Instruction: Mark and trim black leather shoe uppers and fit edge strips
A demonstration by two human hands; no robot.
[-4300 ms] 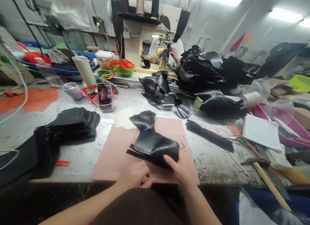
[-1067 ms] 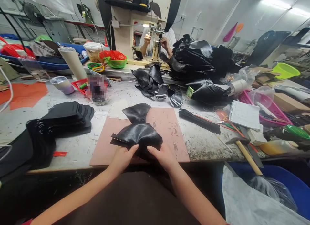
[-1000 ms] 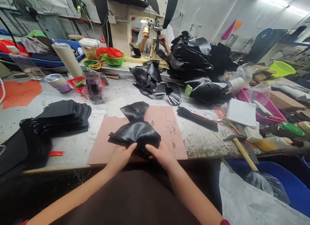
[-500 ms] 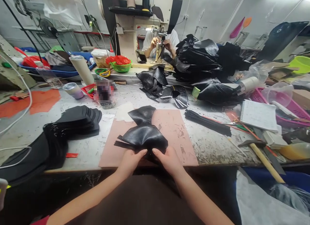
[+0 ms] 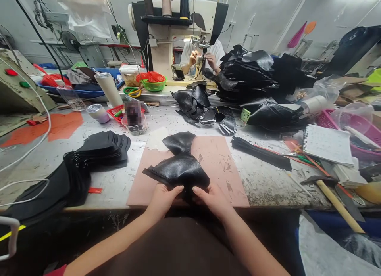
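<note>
A black leather piece [image 5: 181, 167], wide at both ends and narrow in the middle, lies over a pink board [image 5: 229, 181] at the bench's front edge. My left hand [image 5: 162, 196] grips its near edge, thumb on top and fingers hidden underneath. A short way to the right, my right hand [image 5: 212, 198] pinches the same edge, thumb also on top. The thumbs point toward each other with a small gap between. Dark strips or layered edges show at the piece's left side. A white scrap [image 5: 157, 139] lies at the board's back left corner.
Stacked black pieces [image 5: 101, 149] lie left. Black strips [image 5: 262, 153], a hammer [image 5: 336, 200] and a notebook [image 5: 327, 145] lie right. Black leather parts [image 5: 193, 101] sit behind. A person's hands [image 5: 195, 58] work at a sewing machine [image 5: 163, 42] beyond a tall leather pile [image 5: 247, 73].
The view has shifted slightly, so the scene sits further right. Both hands keep hold of the leather piece; the strips at its left side now lie closer together beneath it.
</note>
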